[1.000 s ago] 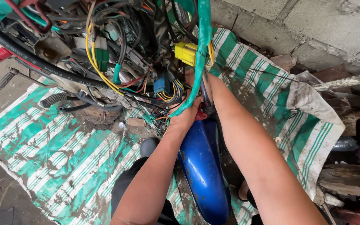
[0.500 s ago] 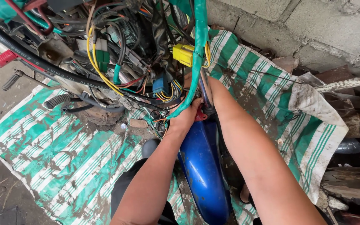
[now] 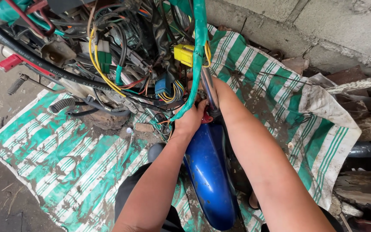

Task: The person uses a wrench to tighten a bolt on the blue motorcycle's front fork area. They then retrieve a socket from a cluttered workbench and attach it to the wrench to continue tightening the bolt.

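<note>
Reference landmark: blue fender [image 3: 209, 172]. Far left of it, a red lever [image 3: 8, 62] and a ribbed black footpeg [image 3: 63, 104] sit over the green-striped tarp [image 3: 65, 167]. Up-left of the fender, a blue connector [image 3: 162, 86] hangs among yellow wires [image 3: 101, 73]. The left hand [image 3: 190, 120] is at the fender's top edge, fingers closed on a green frame tube [image 3: 199, 51]. The right hand [image 3: 207, 92] lies just above the fender, mostly hidden behind the tube; its grip cannot be determined. A yellow connector [image 3: 183, 54] sits above.

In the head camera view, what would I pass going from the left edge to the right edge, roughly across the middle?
Red lever tip → black ribbed hose → left hand → blue fender → striped tarp → grey round object at the right edge.
</note>
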